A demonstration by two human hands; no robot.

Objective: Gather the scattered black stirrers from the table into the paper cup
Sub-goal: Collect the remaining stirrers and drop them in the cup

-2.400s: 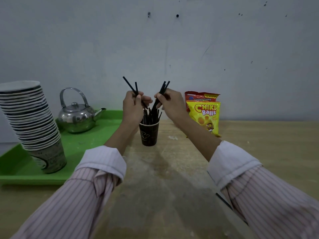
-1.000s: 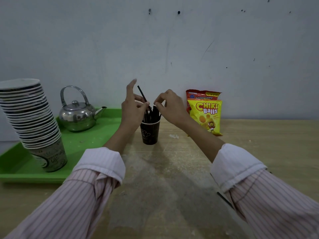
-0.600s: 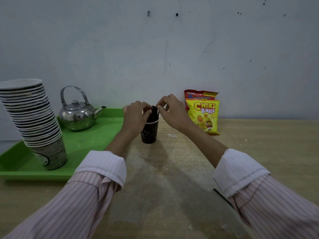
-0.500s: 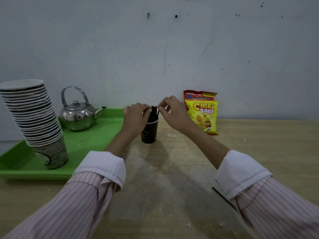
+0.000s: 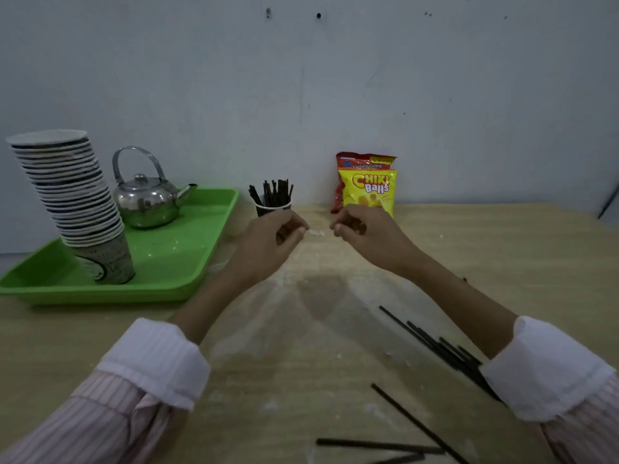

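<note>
The paper cup stands upright at the far side of the tabletop, near the wall, between the green tray and the yellow Chiki Balls bag. A bundle of black stirrers pokes up out of it, fanned slightly. Your left hand hovers just in front of the cup and hides its lower half, with the fingers loosely curled toward the thumb and nothing in them. Your right hand hovers level with it, a small gap to its right, in front of the yellow bag; it is also loosely curled and empty. Neither hand touches the cup. On the near tabletop lie loose stirrers, a cluster running diagonally beneath your right forearm toward the white cuff. One long stirrer lies nearer you, and a flat stirrer lies along the bottom edge (another below it is cut off by the frame, so the count is uncertain). A red bag stands behind the yellow one. On the tray are a leaning stack of paper cups and a steel kettle with its spout pointing toward the cup.
</note>
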